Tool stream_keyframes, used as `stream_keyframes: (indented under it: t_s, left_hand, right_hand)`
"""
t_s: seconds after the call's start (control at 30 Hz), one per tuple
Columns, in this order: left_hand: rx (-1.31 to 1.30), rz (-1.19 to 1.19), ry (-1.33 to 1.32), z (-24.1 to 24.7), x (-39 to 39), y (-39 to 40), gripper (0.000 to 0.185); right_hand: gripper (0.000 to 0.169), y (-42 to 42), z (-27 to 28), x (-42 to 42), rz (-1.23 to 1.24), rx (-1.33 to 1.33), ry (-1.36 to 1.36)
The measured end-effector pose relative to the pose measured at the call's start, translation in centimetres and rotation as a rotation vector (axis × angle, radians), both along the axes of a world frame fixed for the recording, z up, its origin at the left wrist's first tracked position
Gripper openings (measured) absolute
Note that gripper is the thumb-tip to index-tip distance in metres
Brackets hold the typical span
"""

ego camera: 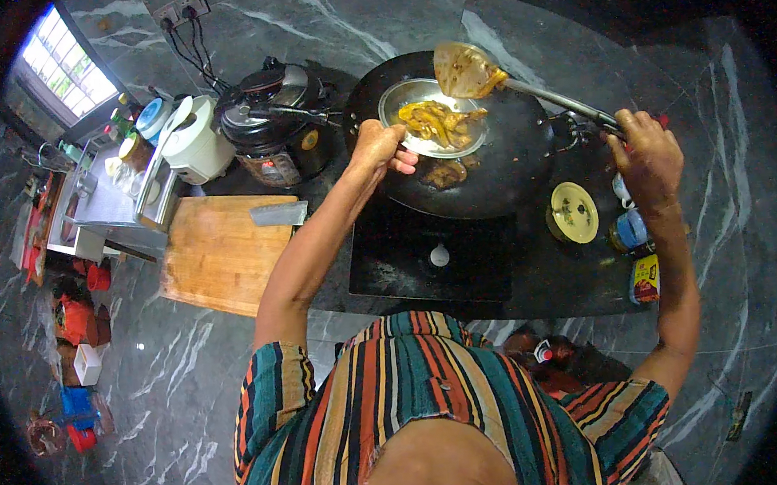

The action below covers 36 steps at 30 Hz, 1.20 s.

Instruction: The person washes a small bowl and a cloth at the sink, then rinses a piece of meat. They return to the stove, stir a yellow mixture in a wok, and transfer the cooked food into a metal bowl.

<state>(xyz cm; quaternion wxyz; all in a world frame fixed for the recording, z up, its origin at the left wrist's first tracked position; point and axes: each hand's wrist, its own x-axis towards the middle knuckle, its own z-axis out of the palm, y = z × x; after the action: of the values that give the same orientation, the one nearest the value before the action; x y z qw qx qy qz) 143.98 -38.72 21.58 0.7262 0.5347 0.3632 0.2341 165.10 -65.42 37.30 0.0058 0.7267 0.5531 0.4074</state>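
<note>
My left hand [381, 148] grips the near-left rim of a round metal dish [392, 102], held over a large black wok [511, 175]. Browned, yellowish pieces of food [441, 122] lie in the dish. My right hand [650, 150] is closed around the handle of a wok spatula [468, 71]. Its wide blade is raised above the dish's far right edge and is smeared with sauce. More dark food [444, 174] sits in the wok just below the dish. The wok stands over a black cooktop [430, 266] with a round light knob.
Left of the wok are a black electric cooker [276, 149], a white rice cooker [199, 141] and a wooden cutting board [222, 252] bearing a cleaver [279, 214]. A yellow lidded pot [573, 211], jars [630, 229] and a yellow-red packet [645, 279] stand at right.
</note>
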Motion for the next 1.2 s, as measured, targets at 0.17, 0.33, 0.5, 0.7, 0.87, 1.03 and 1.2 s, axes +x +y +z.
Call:
stream_keyframes:
  t_s: [0.17,0.33,0.5,0.7,0.87,1.03,1.2]
  left_hand:
    - [0.077,0.023,-0.005,0.7,-2.8,1.1,0.029]
    - [0.165,0.125,0.009,1.6,-5.3,1.8,0.024]
    - [0.145,0.227,-0.020,2.4,-9.0,2.3,0.024]
    - [0.155,0.295,-0.030,2.6,-11.3,2.7,0.023]
    - [0.138,0.318,0.013,2.3,-11.5,3.2,0.022]
    - [0.172,0.287,0.000,2.2,-11.9,3.8,0.022]
    - [0.176,0.266,0.016,3.6,-13.1,2.3,0.024]
  right_hand:
    - [0.028,0.1,1.4,1.7,-0.335,-0.115,0.586]
    - [0.027,1.2,1.4,5.0,-0.322,-0.381,0.406]
    - [0.033,4.3,1.4,5.0,-0.453,-0.710,0.428]
    - [0.036,7.1,-2.5,4.4,-0.323,-0.825,0.567]
    - [0.034,8.8,-13.2,4.0,-0.101,-0.448,0.728]
    - [0.030,9.4,-12.8,3.6,-0.119,-0.323,0.840]
    - [0.030,6.6,-10.6,3.9,-0.081,-0.198,0.909]
